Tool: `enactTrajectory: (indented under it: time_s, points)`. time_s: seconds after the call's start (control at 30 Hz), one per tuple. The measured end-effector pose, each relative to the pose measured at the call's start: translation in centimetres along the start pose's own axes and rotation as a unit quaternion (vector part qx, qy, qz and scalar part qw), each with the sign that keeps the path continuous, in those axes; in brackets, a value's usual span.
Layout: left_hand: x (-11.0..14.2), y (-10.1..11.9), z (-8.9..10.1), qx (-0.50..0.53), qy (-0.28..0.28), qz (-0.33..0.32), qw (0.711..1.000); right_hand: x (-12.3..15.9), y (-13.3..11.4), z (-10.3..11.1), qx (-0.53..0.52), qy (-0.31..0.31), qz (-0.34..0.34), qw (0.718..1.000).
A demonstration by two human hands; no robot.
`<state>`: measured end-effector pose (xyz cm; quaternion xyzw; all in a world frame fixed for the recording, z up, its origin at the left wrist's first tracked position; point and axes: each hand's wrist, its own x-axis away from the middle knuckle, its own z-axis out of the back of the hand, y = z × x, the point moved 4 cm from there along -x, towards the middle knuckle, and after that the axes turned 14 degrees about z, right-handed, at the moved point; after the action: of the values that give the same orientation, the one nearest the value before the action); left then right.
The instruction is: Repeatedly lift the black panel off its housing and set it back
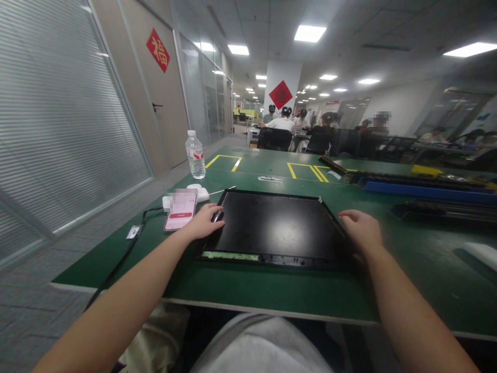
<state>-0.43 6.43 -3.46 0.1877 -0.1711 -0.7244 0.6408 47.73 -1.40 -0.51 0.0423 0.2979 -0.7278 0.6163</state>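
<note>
A dark flat display panel (272,223) with a thin black frame lies on the green table, a green circuit strip (230,256) along its near edge. My left hand (204,221) grips the panel's left edge, thumb and fingers over the frame. At the opposite side, my right hand (361,230) is bent around the right edge; its lower fingers are dim and partly hidden. Just left of my left hand lies a phone (180,215) with a lit screen.
A water bottle (195,155) stands at the table's left rim, behind a white device (200,192) and a black cable (120,261). Long dark strips and a blue bar (427,190) lie at right, near a white object (481,255). Several people sit beyond the green table (272,290).
</note>
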Motion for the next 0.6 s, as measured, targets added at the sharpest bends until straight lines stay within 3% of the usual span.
enactTrajectory:
  time_s: [0.17,0.33,0.43,0.6]
  points:
    - [0.7,0.5,0.8,0.006,0.027,-0.047,0.998,-0.3,1.3,-1.3,-0.012,-0.052,-0.01,0.999]
    - [1.8,1.7,1.2,-0.002,-0.055,-0.122,0.991,-0.6,1.6,-2.6,0.009,-0.12,0.001,0.993]
    - [2.4,2.1,1.3,-0.011,-0.106,-0.132,0.985,-0.5,1.5,-3.0,0.02,-0.149,-0.01,0.989]
    - [2.7,2.1,1.7,-0.002,-0.137,-0.144,0.98,-0.4,1.3,-3.2,0.017,-0.161,-0.005,0.987]
